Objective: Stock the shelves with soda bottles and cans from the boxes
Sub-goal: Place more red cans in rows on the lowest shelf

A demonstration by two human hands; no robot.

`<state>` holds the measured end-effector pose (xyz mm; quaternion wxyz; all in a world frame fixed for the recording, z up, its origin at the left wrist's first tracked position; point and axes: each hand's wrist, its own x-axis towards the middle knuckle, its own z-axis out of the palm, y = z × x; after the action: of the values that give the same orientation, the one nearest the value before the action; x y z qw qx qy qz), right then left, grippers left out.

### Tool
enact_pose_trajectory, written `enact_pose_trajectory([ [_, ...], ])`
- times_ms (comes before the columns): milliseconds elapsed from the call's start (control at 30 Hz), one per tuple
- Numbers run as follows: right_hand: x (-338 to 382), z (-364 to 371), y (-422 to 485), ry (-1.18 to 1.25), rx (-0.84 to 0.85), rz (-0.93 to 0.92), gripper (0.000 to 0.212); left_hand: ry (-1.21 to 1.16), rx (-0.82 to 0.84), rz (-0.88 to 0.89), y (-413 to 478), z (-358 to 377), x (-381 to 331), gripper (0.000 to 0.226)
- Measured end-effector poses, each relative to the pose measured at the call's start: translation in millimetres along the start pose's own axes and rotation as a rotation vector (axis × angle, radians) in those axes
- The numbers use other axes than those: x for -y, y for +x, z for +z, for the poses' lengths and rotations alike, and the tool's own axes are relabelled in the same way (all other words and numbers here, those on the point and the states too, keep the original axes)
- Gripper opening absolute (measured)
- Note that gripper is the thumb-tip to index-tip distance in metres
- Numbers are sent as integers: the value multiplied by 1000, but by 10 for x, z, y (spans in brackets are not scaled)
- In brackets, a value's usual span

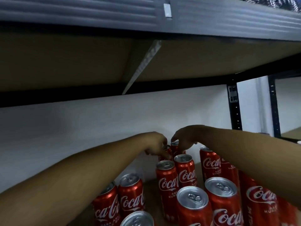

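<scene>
Red aluminium cola cans (192, 203) up front, roughly a dozen already on brown board shelf (150, 190). Near back edge, left hand (156, 147) clasping left rear can (168, 150), right hand (182, 139) clasping right rear can (176, 150). Boxes unseen.

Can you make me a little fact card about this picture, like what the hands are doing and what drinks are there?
place: shelf under an upper shelf, white wall behind
drinks: red Coca-Cola cans, standing upright in rows
left hand: grips the back-left can
right hand: holds the back-right can by its top
boxes: none in view
</scene>
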<state>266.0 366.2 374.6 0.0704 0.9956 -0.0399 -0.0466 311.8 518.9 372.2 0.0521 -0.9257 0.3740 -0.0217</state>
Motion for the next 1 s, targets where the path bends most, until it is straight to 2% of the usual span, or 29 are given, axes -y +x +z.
enact_pose_trajectory([
  [200, 9, 11, -22, 47, -68, -55, 64, -71, -21, -32, -78, 1, 2, 67],
  [333, 27, 20, -77, 36, -117, -94, 63, -226, -50, -57, -159, 16, 54, 65],
  [500, -21, -151, -335, 207, -322, -134, 43, -379, -254, -42, -332, -57, 171, 55],
  [600, -42, -229, -568, 384, -412, -148, 44, -399, -386, -5, -496, -145, 217, 49],
  [833, 183, -253, -1070, 667, -697, -251, 45, -197, -664, 136, -1150, -311, 205, 46],
  [1000, 550, -428, -1342, 691, -823, -338, 49, -46, -786, 158, -1745, -436, 194, 45],
])
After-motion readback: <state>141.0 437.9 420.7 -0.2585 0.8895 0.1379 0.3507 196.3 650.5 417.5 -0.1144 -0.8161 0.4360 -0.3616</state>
